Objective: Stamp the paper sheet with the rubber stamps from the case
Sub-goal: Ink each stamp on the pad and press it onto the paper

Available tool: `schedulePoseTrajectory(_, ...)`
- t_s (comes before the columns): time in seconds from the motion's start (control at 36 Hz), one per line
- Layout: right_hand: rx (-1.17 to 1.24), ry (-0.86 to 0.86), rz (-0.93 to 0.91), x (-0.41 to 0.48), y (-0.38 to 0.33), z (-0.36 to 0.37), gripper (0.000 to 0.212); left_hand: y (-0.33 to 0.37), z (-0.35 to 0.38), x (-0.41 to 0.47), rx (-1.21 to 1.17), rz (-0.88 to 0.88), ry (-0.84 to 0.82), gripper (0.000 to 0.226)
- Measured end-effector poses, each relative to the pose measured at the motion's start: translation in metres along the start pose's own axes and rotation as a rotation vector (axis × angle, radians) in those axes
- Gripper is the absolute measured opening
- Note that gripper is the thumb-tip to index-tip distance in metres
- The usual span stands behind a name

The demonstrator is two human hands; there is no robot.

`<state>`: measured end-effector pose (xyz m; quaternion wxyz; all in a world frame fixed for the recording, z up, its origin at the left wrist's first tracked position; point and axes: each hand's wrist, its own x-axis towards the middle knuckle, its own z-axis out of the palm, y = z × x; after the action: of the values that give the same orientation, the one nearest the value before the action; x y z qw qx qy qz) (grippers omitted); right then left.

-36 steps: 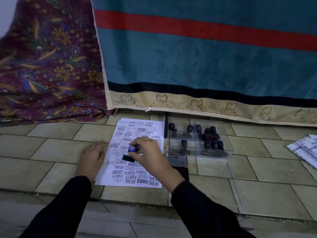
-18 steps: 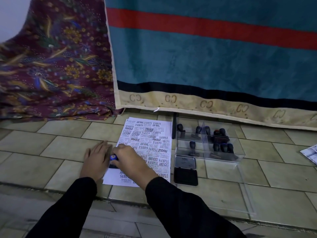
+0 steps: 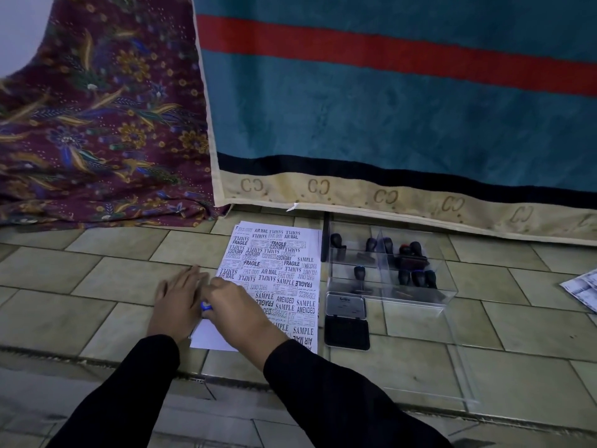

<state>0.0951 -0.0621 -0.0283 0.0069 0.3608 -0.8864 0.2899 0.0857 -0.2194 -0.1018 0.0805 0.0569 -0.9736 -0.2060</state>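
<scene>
The right hand (image 3: 237, 313) is closed around a rubber stamp (image 3: 205, 307), of which only the blue top of the handle shows between the fingers. The stamp stands on the near left part of the paper sheet (image 3: 281, 276), close to its left edge; the hand hides whether its face is flat on the paper. The left hand (image 3: 176, 300) lies flat, fingers together and stretched out, holding nothing. It rests on the floor tiles (image 3: 97, 279) and over the left edge of the sheet, just beside the right hand and touching it near the stamp. Both arms wear black sleeves (image 3: 323, 392).

The sheet lies on the tiles and is crowded with black prints reading SAMPLE, FRAGILE, AIR MAIL, AMENDED, FAX OUT and EXPRESS, turned many ways. Only its near left corner is blank.

Just right of the sheet lies an open ink pad (image 3: 346, 328), its dark pad nearer and its grey lid farther. Beyond the pad, on the far right of the sheet, stands the clear plastic case (image 3: 449, 286), split into compartments that hold more dark-handled stamps (image 3: 416, 278), most of them in the right part. The clear lid (image 3: 452, 367) of the case lies flat on the tiles on the near side.

Behind everything hang a teal cloth with a red stripe (image 3: 387, 108) and, to its left, a maroon flowered cloth (image 3: 97, 124). More printed papers (image 3: 583, 291) lie at the far right edge.
</scene>
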Motion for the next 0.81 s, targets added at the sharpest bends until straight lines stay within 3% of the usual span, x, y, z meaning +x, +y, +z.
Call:
schedulePoseTrajectory(0.08, 0.099, 0.057, 0.063, -0.002, 0.006, 0.004, 0.013, 0.0, 0.0, 0.001, -0.005, -0.014, 0.009, 0.044)
schedulePoseTrajectory(0.25, 0.585, 0.337, 0.423, -0.008, 0.037, -0.036, 0.011, -0.008, 0.003, 0.005, -0.112, -0.012, 0.039, 0.037)
schedulePoseTrajectory(0.36, 0.594, 0.511, 0.535, -0.02, 0.079, -0.092, 0.03, -0.008, -0.001, 0.012, -0.515, -0.157, 0.081, 0.036)
schedulePoseTrajectory(0.47, 0.461, 0.655, 0.626, -0.045, 0.123, -0.14, 0.025, 0.014, -0.008, 0.012, -0.766, -0.206, 0.14, 0.035)
schedulePoseTrajectory(0.61, 0.147, 0.535, 0.724, -0.072, 0.16, -0.153, 0.017, 0.073, -0.008, 0.003, -0.726, -0.037, 0.056, 0.032)
schedulePoseTrajectory(0.81, 0.058, 0.335, 0.701, -0.072, 0.174, -0.141, 0.022, 0.163, 0.025, -0.011, -0.479, 0.268, -0.077, 0.038)
